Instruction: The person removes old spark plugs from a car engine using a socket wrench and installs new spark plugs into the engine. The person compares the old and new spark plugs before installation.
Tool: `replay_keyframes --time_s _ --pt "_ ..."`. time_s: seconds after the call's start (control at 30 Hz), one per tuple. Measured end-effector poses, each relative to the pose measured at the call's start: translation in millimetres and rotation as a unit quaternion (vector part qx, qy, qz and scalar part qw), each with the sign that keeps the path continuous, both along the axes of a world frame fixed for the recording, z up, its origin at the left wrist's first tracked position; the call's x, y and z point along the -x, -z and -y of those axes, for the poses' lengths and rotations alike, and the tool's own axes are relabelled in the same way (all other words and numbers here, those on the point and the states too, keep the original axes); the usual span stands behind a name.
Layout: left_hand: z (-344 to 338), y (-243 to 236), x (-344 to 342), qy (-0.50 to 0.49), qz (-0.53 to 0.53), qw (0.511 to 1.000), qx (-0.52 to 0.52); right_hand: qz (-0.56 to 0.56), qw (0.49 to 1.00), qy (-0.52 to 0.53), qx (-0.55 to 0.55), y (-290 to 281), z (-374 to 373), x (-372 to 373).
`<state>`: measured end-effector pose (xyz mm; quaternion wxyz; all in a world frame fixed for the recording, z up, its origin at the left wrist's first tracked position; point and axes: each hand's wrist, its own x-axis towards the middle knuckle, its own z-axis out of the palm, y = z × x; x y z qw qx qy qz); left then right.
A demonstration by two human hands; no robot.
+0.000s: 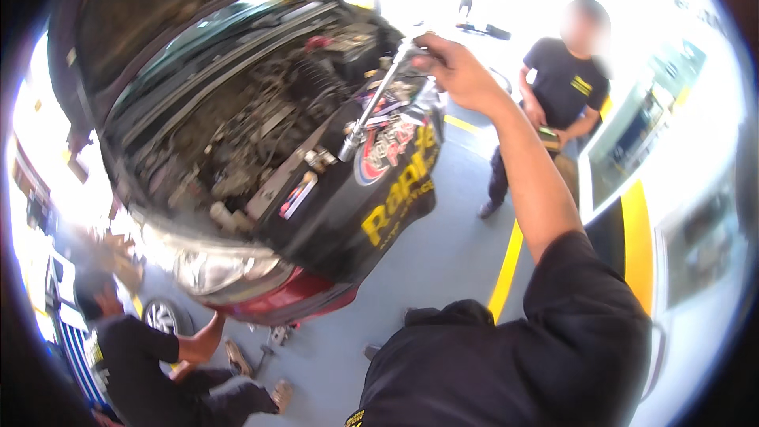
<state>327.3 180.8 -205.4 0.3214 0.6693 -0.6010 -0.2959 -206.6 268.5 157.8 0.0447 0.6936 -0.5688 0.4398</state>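
Well, at lower left a crouching co-worker (pixel 134 356) reaches under the bumper (pixel 269 298), near a wheel (pixel 162 316); above, the hood (pixel 182 8) stands raised over the engine bay (pixel 253 103). Toward the middle, a printed black fender cover (pixel 332 225) drapes the car's front edge, and over it in view slants my chrome socket extension bar (pixel 379 100), socket end low. My right hand (pixel 458 75) has thumb and fingers clamped on its upper end; my left is out of frame. At upper right stands another co-worker (pixel 565 71). I judge I'm positioning the tool; the next move calls for a firm grip and careful aim.
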Motion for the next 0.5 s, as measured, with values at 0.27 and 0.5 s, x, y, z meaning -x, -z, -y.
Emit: replay_keyframes --time_s 0.27,0.5 --pt "-91 110 42 0.017 -0.005 0.977 -0.214 -0.078 0.994 0.063 -0.041 -11 -25 79" --pt "-176 172 20 0.012 -0.043 0.939 -0.34 -0.035 0.997 0.07 -0.013 7 -5 99"
